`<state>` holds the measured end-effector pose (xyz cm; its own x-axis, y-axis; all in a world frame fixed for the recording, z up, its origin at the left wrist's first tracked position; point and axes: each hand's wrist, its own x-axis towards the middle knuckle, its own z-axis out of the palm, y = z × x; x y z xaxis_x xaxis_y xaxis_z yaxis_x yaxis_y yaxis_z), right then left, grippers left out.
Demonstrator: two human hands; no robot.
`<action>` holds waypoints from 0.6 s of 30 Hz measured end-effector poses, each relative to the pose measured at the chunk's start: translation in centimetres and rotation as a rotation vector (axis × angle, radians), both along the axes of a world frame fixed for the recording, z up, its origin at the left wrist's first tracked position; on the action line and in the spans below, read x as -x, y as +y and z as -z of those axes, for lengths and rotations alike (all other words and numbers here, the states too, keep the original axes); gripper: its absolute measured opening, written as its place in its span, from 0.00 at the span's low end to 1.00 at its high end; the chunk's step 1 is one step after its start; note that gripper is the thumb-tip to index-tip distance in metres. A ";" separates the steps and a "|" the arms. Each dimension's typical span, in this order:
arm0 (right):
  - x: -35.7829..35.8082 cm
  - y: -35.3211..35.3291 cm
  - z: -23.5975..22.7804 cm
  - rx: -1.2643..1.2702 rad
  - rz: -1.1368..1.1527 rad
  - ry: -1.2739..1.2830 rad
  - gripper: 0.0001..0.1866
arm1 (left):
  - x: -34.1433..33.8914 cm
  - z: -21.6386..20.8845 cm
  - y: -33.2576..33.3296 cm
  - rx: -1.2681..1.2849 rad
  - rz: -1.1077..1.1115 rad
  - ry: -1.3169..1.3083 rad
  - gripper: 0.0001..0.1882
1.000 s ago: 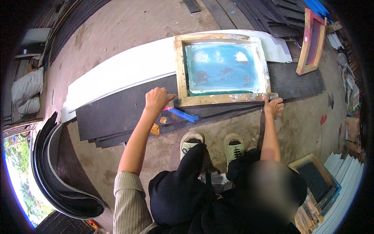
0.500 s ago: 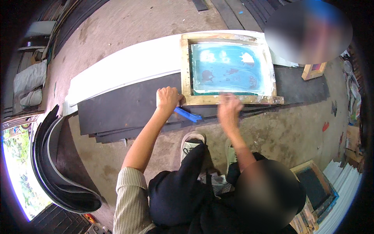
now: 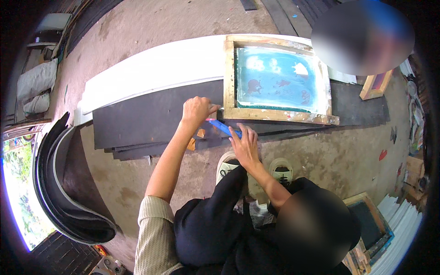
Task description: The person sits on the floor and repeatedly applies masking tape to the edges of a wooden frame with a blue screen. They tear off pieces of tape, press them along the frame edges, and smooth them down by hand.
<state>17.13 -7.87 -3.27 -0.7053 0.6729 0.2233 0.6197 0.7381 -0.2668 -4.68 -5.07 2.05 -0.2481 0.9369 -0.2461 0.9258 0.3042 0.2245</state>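
Observation:
A wooden-framed printing screen [image 3: 229,78] with a pale blue mesh lies over white and black sheets. My left hand [image 3: 197,110] is closed beside its near left corner; what its fingers hold, if anything, is hidden. Just below, a long slim blue tool [image 3: 221,127] lies slantwise, its exact kind unclear. My right hand [image 3: 245,142] reaches its right end, with fingers stretched apart and the thumb over the blue body. Small brown pieces [image 3: 200,133] lie on the black sheets near my left wrist.
The stacked black sheets [image 3: 137,117] and long white sheet [image 3: 151,75] lie on the concrete floor. A smaller wooden frame [image 3: 364,94] sits at the right, near a blurred person [image 3: 362,36]. Curled black sheets [image 3: 43,183] stand left. Another screen [image 3: 366,220] lies lower right.
My right hand has moved left and down from the screen's near edge to the blue tool. My left hand stays by the corner. Brown pieces now show beside it. The view has shifted slightly.

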 end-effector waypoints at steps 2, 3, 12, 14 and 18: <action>0.8 0.2 0.3 0.099 -0.059 0.049 0.26 | 0.3 -0.2 -0.4 -0.017 0.003 -0.022 0.25; 1.4 0.4 0.3 0.148 -0.088 0.074 0.25 | 0.4 -0.3 -0.5 -0.033 0.006 -0.029 0.25; 1.0 -0.7 -0.5 0.329 0.012 -0.065 0.22 | 1.2 -0.2 -0.9 -0.072 0.004 -0.107 0.25; -0.9 -1.8 -1.1 0.456 0.141 -0.015 0.18 | 1.4 -0.1 -1.0 -0.070 0.000 -0.118 0.25; -2.1 -2.1 -1.6 0.674 0.376 0.153 0.14 | 1.3 -0.2 -0.8 -0.072 0.005 -0.150 0.26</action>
